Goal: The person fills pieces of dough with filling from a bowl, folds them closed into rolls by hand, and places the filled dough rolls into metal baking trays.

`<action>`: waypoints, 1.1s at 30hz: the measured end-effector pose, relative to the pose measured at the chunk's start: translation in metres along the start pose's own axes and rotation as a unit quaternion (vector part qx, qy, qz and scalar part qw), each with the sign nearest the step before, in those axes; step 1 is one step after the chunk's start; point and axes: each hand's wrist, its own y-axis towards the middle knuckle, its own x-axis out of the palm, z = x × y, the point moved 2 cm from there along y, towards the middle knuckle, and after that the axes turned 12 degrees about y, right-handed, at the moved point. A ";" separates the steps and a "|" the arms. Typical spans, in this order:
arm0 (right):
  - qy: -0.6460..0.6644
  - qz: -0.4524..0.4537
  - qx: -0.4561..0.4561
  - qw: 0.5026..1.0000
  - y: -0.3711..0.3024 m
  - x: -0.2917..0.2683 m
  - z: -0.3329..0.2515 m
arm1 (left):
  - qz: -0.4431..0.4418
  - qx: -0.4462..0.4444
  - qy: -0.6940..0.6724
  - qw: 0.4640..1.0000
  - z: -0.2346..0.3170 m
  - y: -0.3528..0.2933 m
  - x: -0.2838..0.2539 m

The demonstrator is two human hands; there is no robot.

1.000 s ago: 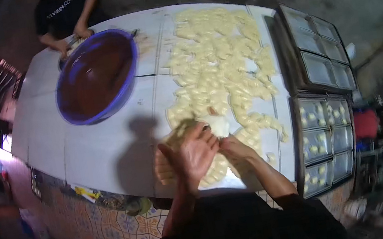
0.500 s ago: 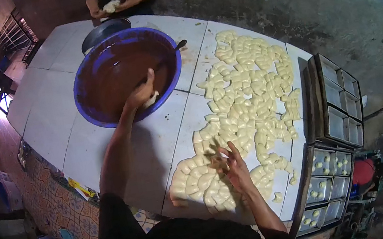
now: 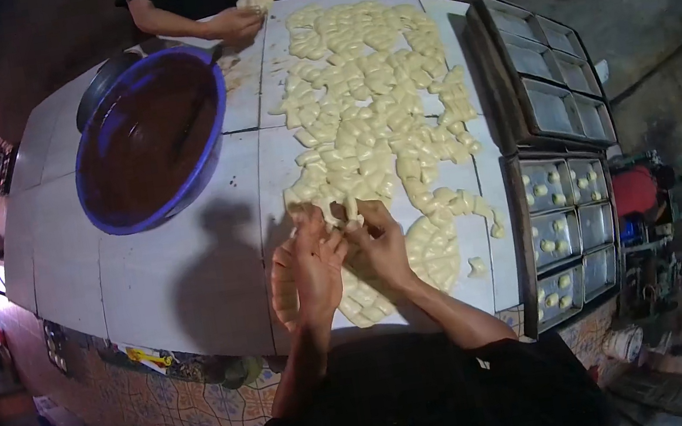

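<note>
A broad spread of pale, cut dough pieces [image 3: 355, 70] covers the table in front of me, lying close together and partly overlapping. Both my hands meet over its near part. My left hand [image 3: 316, 271] has its fingers raised and bent around a small piece of dough [image 3: 330, 215], largely hidden by them. Beside it, my right hand [image 3: 378, 243] pinches another bit of pale dough [image 3: 351, 210] between thumb and fingers. Whether these two bits are joined cannot be made out.
A blue basin [image 3: 221, 147] of brown filling, with a dark-handled utensil in it, stands left on the white tiled table [image 3: 184, 280]. Metal tray sets [image 3: 557, 97] line the right edge; the nearer set [image 3: 569, 236] holds dough balls. Across the table a co-worker's hands [image 3: 237, 21] hold dough.
My left hand has moved from over the basin to the dough spread, beside my right hand, which now pinches dough. My view has shifted right. The co-worker's hands have moved toward the dough.
</note>
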 end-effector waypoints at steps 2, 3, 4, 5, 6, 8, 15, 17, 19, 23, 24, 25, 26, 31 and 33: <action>-0.302 -0.083 -0.251 0.916 -0.014 -0.019 -0.008 | -0.005 -0.036 0.036 0.999 -0.005 -0.015 0.015; -0.308 -0.089 -0.256 0.912 -0.020 -0.026 -0.012 | -0.013 -0.036 0.043 0.998 -0.018 -0.017 0.012; -0.298 -0.113 -0.287 0.903 -0.023 -0.032 -0.018 | -0.025 0.051 0.193 0.980 -0.037 -0.013 0.002; -0.290 -0.135 -0.317 0.893 -0.025 -0.043 -0.024 | -0.039 0.137 0.335 0.931 -0.050 -0.013 0.001; -0.290 -0.123 -0.318 0.894 -0.027 -0.057 -0.032 | -0.032 0.158 0.362 0.918 -0.050 -0.018 0.013; -0.153 -0.105 -0.312 0.932 -0.033 -0.079 -0.051 | -0.052 0.192 0.382 0.902 -0.043 -0.036 0.039; -0.133 -0.097 -0.271 0.949 -0.081 -0.162 -0.080 | -0.110 0.118 0.471 0.867 -0.103 -0.042 0.105; -0.171 -0.074 -0.247 0.951 -0.085 -0.188 -0.068 | -0.145 0.343 0.428 0.823 -0.139 -0.030 0.103; -0.175 0.015 -0.210 0.962 -0.095 -0.220 -0.075 | -0.190 0.254 0.439 0.840 -0.146 -0.043 0.143; -0.120 -0.018 -0.038 0.992 -0.110 -0.295 -0.061 | -0.291 0.176 0.279 0.898 -0.175 -0.063 0.198; 0.045 -0.160 0.126 0.978 -0.116 -0.313 -0.058 | -0.328 0.194 0.341 0.859 -0.186 -0.070 0.212; 0.162 -0.174 0.131 0.962 -0.130 -0.329 -0.058 | -0.336 0.193 0.343 0.856 -0.194 -0.073 0.222; 0.041 -0.145 -0.021 0.988 -0.137 -0.348 -0.065 | -0.337 0.232 0.351 0.842 -0.200 -0.075 0.230; -0.266 0.096 -0.049 0.958 -0.128 -0.503 -0.132 | -0.235 0.152 0.385 0.880 -0.216 -0.068 0.245; -0.384 0.155 -0.159 0.896 -0.102 -0.579 -0.134 | -0.231 0.091 0.445 0.860 -0.225 -0.056 0.242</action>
